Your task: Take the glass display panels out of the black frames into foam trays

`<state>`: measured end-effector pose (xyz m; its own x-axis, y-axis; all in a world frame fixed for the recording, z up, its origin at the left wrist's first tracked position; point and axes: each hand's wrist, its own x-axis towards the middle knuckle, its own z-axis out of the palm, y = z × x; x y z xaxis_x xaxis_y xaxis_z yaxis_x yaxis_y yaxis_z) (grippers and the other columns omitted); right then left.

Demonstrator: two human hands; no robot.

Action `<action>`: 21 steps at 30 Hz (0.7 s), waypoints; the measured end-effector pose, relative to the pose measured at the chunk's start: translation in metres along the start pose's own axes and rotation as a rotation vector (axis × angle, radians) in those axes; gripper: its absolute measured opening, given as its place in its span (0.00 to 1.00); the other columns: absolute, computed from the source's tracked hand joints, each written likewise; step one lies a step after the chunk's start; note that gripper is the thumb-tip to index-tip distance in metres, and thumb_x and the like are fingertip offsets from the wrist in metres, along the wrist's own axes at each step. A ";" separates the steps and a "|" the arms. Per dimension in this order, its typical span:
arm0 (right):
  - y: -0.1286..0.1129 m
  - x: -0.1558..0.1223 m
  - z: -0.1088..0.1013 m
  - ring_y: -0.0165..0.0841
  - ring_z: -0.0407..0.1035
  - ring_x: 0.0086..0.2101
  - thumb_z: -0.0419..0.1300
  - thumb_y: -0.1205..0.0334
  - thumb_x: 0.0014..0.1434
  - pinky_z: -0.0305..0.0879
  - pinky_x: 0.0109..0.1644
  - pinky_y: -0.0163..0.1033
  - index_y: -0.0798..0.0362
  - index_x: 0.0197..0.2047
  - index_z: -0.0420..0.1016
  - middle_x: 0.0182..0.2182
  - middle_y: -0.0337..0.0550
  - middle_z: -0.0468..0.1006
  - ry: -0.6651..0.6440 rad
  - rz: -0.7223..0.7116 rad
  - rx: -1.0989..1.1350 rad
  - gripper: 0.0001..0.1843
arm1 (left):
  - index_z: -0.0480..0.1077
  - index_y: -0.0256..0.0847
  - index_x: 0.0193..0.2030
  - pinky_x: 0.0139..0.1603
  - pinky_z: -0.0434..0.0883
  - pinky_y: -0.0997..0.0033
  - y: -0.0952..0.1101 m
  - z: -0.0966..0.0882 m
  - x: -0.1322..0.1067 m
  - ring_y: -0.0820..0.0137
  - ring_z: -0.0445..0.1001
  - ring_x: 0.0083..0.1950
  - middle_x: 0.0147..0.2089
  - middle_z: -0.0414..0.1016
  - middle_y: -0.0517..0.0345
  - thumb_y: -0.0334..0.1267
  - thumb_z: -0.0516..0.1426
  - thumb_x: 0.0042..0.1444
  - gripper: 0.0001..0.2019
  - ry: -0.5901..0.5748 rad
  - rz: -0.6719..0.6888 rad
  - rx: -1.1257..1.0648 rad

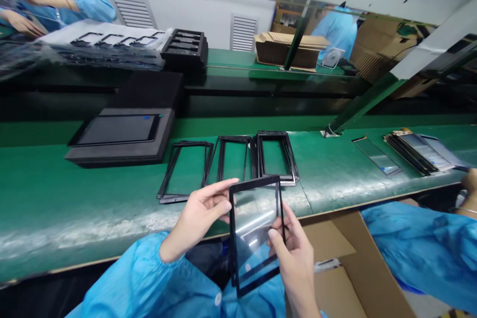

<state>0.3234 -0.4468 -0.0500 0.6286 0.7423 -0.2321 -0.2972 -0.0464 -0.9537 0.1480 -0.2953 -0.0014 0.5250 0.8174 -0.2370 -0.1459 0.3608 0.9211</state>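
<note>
Our left grip [203, 211] and right grip [294, 253] pinch the panel [257, 238] between them by its side edges. We judge it thin, stiff, slick and breakable, so we hold the edges only.

A factory assembly line: green conveyor belt [74, 198], stacked frames [278, 156], workers in blue smocks [428, 248].

Glass panel [254, 221], clear with thin black border, standing upright, tilting slightly, hovering over near edge of green belt [74, 198], reflecting light.
</note>
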 end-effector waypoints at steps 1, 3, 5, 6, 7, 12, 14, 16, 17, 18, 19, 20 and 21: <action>-0.001 0.000 0.000 0.28 0.72 0.28 0.74 0.53 0.61 0.72 0.28 0.30 0.45 0.71 0.72 0.37 0.38 0.77 -0.009 0.002 -0.001 0.36 | 0.83 0.52 0.60 0.33 0.82 0.73 -0.001 -0.001 0.000 0.67 0.82 0.35 0.39 0.83 0.54 0.44 0.74 0.56 0.24 -0.003 -0.004 -0.005; -0.003 0.000 0.001 0.28 0.73 0.29 0.74 0.53 0.61 0.72 0.28 0.30 0.45 0.71 0.72 0.37 0.38 0.77 -0.017 0.001 -0.005 0.37 | 0.82 0.52 0.61 0.32 0.82 0.74 -0.002 -0.002 0.000 0.66 0.83 0.38 0.41 0.84 0.54 0.44 0.73 0.56 0.24 -0.002 -0.001 -0.010; -0.004 0.000 0.001 0.28 0.73 0.28 0.75 0.53 0.60 0.72 0.28 0.31 0.46 0.71 0.72 0.37 0.38 0.77 -0.011 0.002 -0.011 0.37 | 0.82 0.52 0.61 0.32 0.82 0.75 -0.003 -0.002 0.000 0.66 0.84 0.39 0.42 0.84 0.54 0.43 0.73 0.57 0.24 0.003 0.006 -0.011; -0.004 0.000 0.002 0.28 0.73 0.28 0.75 0.52 0.60 0.72 0.28 0.31 0.46 0.71 0.72 0.37 0.38 0.77 -0.004 0.002 -0.014 0.38 | 0.81 0.51 0.62 0.32 0.82 0.75 -0.003 -0.002 0.000 0.66 0.84 0.39 0.42 0.84 0.54 0.43 0.73 0.57 0.24 0.006 0.009 -0.010; -0.004 0.000 0.002 0.29 0.73 0.28 0.75 0.52 0.60 0.72 0.28 0.31 0.46 0.71 0.72 0.37 0.38 0.77 0.004 0.002 -0.018 0.38 | 0.81 0.51 0.62 0.32 0.82 0.75 -0.004 -0.002 0.000 0.66 0.84 0.40 0.42 0.84 0.54 0.43 0.73 0.58 0.24 0.007 0.012 -0.010; -0.001 -0.001 0.005 0.29 0.72 0.28 0.75 0.52 0.60 0.72 0.27 0.32 0.45 0.70 0.73 0.36 0.38 0.78 0.029 -0.020 -0.049 0.37 | 0.80 0.49 0.63 0.31 0.81 0.77 -0.006 -0.001 -0.001 0.65 0.85 0.42 0.44 0.85 0.52 0.42 0.73 0.58 0.25 0.021 0.011 -0.009; 0.003 -0.003 0.004 0.29 0.71 0.27 0.73 0.51 0.61 0.72 0.27 0.33 0.45 0.71 0.72 0.36 0.38 0.78 0.037 -0.036 -0.075 0.37 | 0.80 0.47 0.63 0.31 0.81 0.77 -0.005 0.001 -0.001 0.63 0.86 0.43 0.44 0.86 0.50 0.43 0.73 0.57 0.26 0.031 0.009 -0.002; 0.008 -0.004 0.002 0.31 0.73 0.29 0.70 0.50 0.64 0.75 0.30 0.35 0.45 0.71 0.72 0.37 0.40 0.79 0.041 -0.075 -0.149 0.35 | 0.79 0.43 0.64 0.31 0.81 0.77 -0.002 0.003 -0.001 0.61 0.87 0.44 0.45 0.87 0.46 0.45 0.73 0.57 0.28 0.053 0.002 0.025; 0.009 -0.004 0.000 0.33 0.75 0.32 0.69 0.50 0.65 0.77 0.34 0.37 0.45 0.71 0.73 0.40 0.43 0.80 0.045 -0.124 -0.218 0.33 | 0.79 0.42 0.64 0.31 0.81 0.77 0.000 0.004 -0.001 0.60 0.87 0.44 0.46 0.87 0.45 0.45 0.73 0.57 0.28 0.065 -0.002 0.042; 0.009 -0.003 -0.002 0.37 0.78 0.38 0.68 0.51 0.66 0.79 0.40 0.41 0.45 0.69 0.75 0.45 0.46 0.80 0.058 -0.194 -0.304 0.30 | 0.79 0.41 0.64 0.31 0.82 0.76 0.001 0.005 -0.001 0.59 0.88 0.44 0.47 0.87 0.44 0.46 0.72 0.57 0.28 0.075 -0.004 0.061; 0.007 0.000 -0.004 0.41 0.78 0.46 0.68 0.51 0.66 0.79 0.49 0.46 0.45 0.68 0.77 0.52 0.50 0.79 0.078 -0.276 -0.394 0.28 | 0.80 0.41 0.63 0.31 0.82 0.76 0.003 0.006 -0.002 0.59 0.88 0.43 0.48 0.88 0.44 0.46 0.72 0.58 0.28 0.081 -0.005 0.083; 0.003 0.004 -0.005 0.46 0.76 0.55 0.68 0.52 0.66 0.76 0.58 0.51 0.45 0.67 0.78 0.59 0.52 0.76 0.099 -0.357 -0.462 0.27 | 0.80 0.41 0.62 0.31 0.82 0.76 0.004 0.006 -0.003 0.58 0.88 0.43 0.47 0.88 0.44 0.45 0.72 0.58 0.26 0.080 -0.005 0.107; -0.003 0.009 -0.006 0.49 0.71 0.62 0.67 0.53 0.67 0.71 0.65 0.55 0.44 0.67 0.77 0.65 0.53 0.72 0.116 -0.422 -0.486 0.26 | 0.81 0.40 0.61 0.32 0.82 0.76 0.005 0.006 -0.005 0.58 0.89 0.43 0.45 0.89 0.45 0.44 0.71 0.58 0.25 0.073 -0.001 0.135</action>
<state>0.3341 -0.4445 -0.0505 0.7020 0.6870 0.1880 0.3335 -0.0839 -0.9390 0.1495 -0.3000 0.0058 0.4624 0.8493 -0.2547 -0.0288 0.3015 0.9530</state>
